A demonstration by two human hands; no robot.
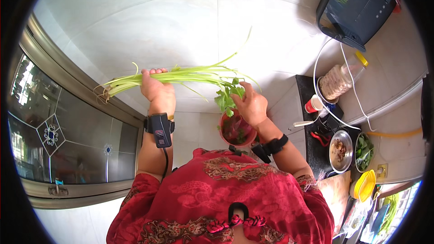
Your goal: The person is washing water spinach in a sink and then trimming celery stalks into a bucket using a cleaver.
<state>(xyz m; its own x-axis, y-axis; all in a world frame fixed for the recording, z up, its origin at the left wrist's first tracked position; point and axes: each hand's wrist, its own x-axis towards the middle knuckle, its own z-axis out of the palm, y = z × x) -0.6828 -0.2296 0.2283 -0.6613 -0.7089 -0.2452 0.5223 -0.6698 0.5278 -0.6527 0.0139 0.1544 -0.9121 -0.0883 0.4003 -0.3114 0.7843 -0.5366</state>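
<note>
My left hand (pixel 157 88) grips a bunch of thin-stalked celery (pixel 190 74) around its lower stalks. The roots (pixel 106 94) stick out on the left, and the pale green stalks run level to the right. At the leafy end, my right hand (pixel 251 104) has celery leaves (pixel 228 99) between its thumb and forefinger. Directly under those leaves stands a red plastic bin (pixel 255 136) with a red bag and some green scraps inside.
On the left is a metal-framed glass door (pixel 88 122). A dark countertop (pixel 310 135) on the right carries a red paper cup (pixel 312 104), a steel bowl of food (pixel 340 152), a bowl of green leaves (pixel 364 152) and a cutting board (pixel 334 189). A dark appliance (pixel 356 13) and white cord are above.
</note>
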